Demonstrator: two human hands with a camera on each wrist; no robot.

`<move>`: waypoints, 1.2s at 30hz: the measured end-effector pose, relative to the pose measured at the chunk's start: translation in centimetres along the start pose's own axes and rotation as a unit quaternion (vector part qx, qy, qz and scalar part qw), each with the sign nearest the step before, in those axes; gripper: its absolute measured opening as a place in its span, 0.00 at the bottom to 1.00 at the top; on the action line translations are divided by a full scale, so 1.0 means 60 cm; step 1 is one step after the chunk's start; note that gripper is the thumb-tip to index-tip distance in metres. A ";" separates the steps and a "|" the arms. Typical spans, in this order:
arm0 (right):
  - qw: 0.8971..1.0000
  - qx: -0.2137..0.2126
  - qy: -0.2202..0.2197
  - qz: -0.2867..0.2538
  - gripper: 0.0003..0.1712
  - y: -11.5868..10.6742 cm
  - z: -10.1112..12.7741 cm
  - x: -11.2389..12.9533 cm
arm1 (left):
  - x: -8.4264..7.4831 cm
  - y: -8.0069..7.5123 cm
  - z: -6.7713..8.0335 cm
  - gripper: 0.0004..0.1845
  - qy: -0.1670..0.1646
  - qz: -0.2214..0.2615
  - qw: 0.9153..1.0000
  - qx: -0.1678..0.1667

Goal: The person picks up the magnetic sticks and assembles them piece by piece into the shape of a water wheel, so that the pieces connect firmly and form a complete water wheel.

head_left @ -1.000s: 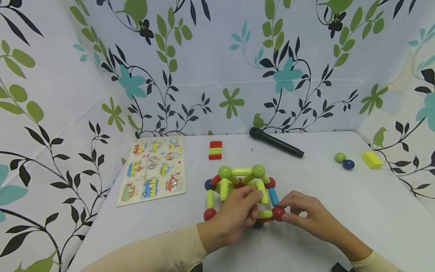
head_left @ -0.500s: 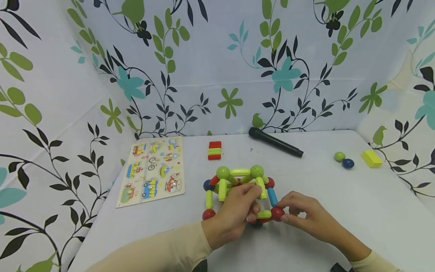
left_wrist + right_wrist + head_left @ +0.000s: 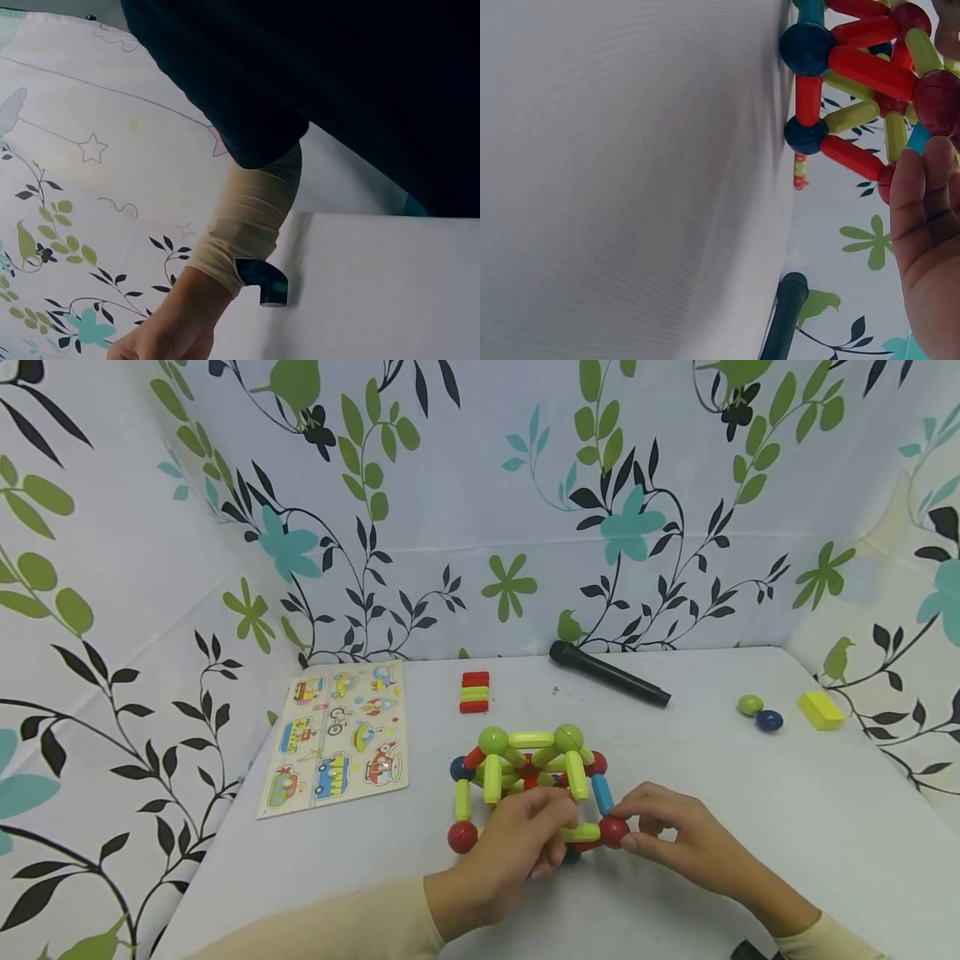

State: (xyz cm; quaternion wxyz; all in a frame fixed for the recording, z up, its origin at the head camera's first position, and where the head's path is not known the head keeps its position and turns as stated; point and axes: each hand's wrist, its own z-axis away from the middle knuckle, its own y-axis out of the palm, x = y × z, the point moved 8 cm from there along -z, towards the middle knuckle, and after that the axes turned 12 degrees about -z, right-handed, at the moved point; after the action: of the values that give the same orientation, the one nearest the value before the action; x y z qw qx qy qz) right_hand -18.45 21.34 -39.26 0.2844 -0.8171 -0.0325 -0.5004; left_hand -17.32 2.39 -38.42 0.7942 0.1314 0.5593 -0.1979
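A toy frame of magnetic rods and balls (image 3: pixel 531 740) stands at the middle of the table, with two yellow-green rods slanting down from its green top balls. My right hand (image 3: pixel 686 839) pinches the red ball (image 3: pixel 614 832) at its near right corner between thumb and fingers. In front of the frame is my left hand (image 3: pixel 525 835), its fingers loosely bent just below the slanting right rod (image 3: pixel 576 775) and covering part of the structure. In the right wrist view, red rods (image 3: pixel 874 69) and dark blue balls (image 3: pixel 807 49) show on the frame's underside.
Behind the frame lies a small row of red and yellow-green rods (image 3: pixel 475 692). A black microphone (image 3: pixel 611 674) is at the back. On the left lies a wooden picture puzzle (image 3: pixel 335 732); on the right are a green ball (image 3: pixel 750 706), a blue ball (image 3: pixel 768 722) and a yellow block (image 3: pixel 821 712).
My left hand has let go of the right slanting yellow-green rod and dropped slightly toward me, baring more of the frame. My right hand stays on the red ball.
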 end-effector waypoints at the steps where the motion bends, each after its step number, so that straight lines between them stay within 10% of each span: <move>1: 1.000 0.000 0.001 0.000 0.18 -0.001 0.000 0.000 | -0.001 0.000 0.008 0.13 0.008 -0.019 1.000 0.012; 5: 1.000 0.000 0.003 0.004 0.18 -0.005 0.002 0.000 | -0.014 -0.007 0.039 0.10 0.068 -0.129 0.988 0.048; 9: 1.000 0.003 0.004 0.003 0.18 -0.006 0.002 -0.002 | -0.034 -0.038 0.067 0.07 0.166 -0.241 0.956 0.028; 15: 1.000 0.015 0.006 0.006 0.18 -0.003 0.002 -0.005 | -0.048 -0.123 0.102 0.02 0.324 -0.370 0.865 -0.102; 21: 0.999 0.020 0.010 0.029 0.19 -0.010 0.003 -0.008 | -0.032 -0.181 0.102 0.08 0.322 -0.514 0.774 -0.182; 29: 0.985 -0.081 0.038 0.150 0.18 -0.113 -0.007 -0.028 | -0.007 -0.181 0.093 0.14 0.337 -0.558 0.742 -0.158; 36: 0.914 -0.165 0.168 0.331 0.28 -0.320 -0.004 -0.126 | -0.003 -0.176 0.095 0.18 0.339 -0.566 0.737 -0.146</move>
State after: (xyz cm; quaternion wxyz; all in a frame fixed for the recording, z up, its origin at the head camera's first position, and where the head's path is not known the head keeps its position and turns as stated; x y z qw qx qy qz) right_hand -28.89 39.03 -37.18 0.2961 -0.7203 0.3715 -0.5054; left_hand -17.48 -9.39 -36.16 0.3029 -0.2686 0.7852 -0.4687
